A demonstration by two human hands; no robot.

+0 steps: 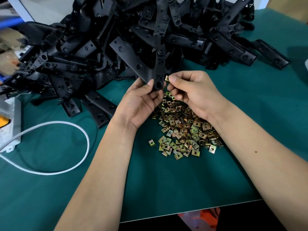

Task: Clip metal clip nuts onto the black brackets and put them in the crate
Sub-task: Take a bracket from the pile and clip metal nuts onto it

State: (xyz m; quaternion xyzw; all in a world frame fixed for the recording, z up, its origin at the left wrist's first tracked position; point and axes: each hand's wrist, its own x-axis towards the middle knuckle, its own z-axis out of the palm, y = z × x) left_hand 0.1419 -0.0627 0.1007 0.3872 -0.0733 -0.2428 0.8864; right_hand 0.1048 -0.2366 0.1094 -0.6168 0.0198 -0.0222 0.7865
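At the centre of the frame the left hand [141, 104] holds a black bracket [159, 70] by its lower end, thumb on the near face and fingers curled behind, so its grip is closed round the part. The bracket slants up into the pile of brackets [133, 39] that fills the upper half of the frame. Just right of the held end, the right hand [193, 92] pinches one clip nut [166, 78] between thumb and forefinger — a narrow grip, the nut right beside the bracket's edge; whether it touches cannot be told. Below the hands, a heap of clip nuts [185, 130] lies on the green bench [166, 189], partly under the right wrist. At lower left a white cable [83, 135] loops across the bench from a white box [10, 130] at the left edge.
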